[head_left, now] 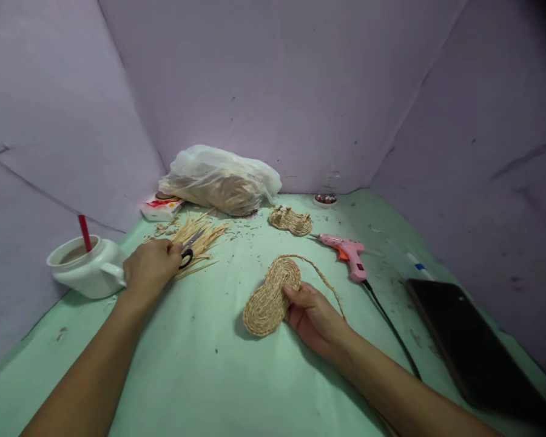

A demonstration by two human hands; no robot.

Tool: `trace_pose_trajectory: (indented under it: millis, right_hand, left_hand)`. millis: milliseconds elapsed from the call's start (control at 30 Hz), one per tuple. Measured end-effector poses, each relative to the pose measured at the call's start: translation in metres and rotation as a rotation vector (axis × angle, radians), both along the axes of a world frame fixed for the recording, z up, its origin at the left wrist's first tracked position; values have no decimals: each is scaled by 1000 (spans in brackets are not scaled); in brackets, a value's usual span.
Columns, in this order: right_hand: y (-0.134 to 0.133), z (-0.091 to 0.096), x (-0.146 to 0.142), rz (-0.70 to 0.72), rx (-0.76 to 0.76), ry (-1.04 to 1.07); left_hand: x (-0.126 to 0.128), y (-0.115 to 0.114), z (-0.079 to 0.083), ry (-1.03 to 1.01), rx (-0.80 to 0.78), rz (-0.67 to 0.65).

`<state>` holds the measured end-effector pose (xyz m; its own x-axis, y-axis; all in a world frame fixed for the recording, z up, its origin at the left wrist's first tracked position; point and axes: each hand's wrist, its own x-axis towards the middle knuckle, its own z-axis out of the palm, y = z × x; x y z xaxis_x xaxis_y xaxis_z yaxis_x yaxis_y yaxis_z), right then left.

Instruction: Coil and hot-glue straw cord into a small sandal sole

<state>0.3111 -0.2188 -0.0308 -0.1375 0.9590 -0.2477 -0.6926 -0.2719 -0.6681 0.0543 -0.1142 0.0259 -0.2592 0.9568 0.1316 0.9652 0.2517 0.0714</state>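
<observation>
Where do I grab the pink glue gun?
Take the glue gun by its handle, the thick part slanting toward you below the orange trigger. Come from the near side, since the nozzle points away to the left and the cord trails off the handle's end.

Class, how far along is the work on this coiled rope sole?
Done: one sole-shaped rope coil is wound flat, and a second woven piece lies further back. In hand: the right hand grips the coil's edge; the left hand closes on the scissors. Left: the coil's loose rope tail is uncut.
</observation>
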Motion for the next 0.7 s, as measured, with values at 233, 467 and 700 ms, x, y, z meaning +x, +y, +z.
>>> trace_pose_trajectory:
  millis: [233,467,700]
  right_hand:
    - [-2,-2,0,24,-1,1]
    - [-2,-3,1,39,-18,-16]
    - [-3,-1,-1,20,12,-18]
  left_hand:
    - [-13,5,0,-38,172,85]
    - [-22,14,-8,-59,131,46]
    - [-12,15,-14,-42,4,1]
